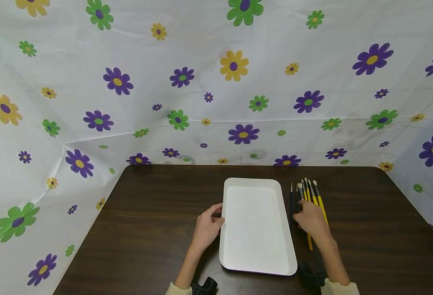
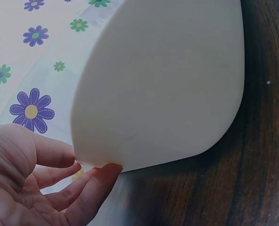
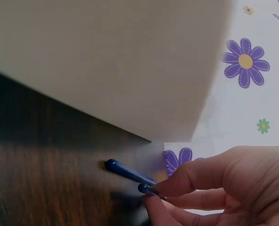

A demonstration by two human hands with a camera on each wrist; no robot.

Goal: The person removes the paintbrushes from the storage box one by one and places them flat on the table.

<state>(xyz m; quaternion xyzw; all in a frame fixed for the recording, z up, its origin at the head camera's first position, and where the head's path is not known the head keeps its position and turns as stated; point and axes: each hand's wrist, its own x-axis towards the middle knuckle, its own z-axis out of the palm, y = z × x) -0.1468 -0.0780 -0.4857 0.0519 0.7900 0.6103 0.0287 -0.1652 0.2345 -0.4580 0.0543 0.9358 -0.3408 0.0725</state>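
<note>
A white rectangular tray [image 1: 257, 229] lies lengthwise on the dark wooden table. My left hand [image 1: 207, 227] is at the tray's left long side, its thumb and fingertips gripping the rim, as the left wrist view shows. Just right of the tray, my right hand [image 1: 311, 218] reaches over a group of paintbrushes with yellow handles [image 1: 323, 209], bristles pointing away. Between its thumb and finger it pinches a blue-handled paintbrush [image 3: 145, 189]. Another blue-handled paintbrush [image 3: 127, 172] lies alongside, close to the tray. The hand hides the middle of several brushes.
The brown table [image 1: 157, 205] extends to both sides of the tray. A white sheet with printed flowers [image 1: 201, 82] hangs behind and around it. Black wrist mounts [image 1: 205, 287] sit at both cuffs near the table's front.
</note>
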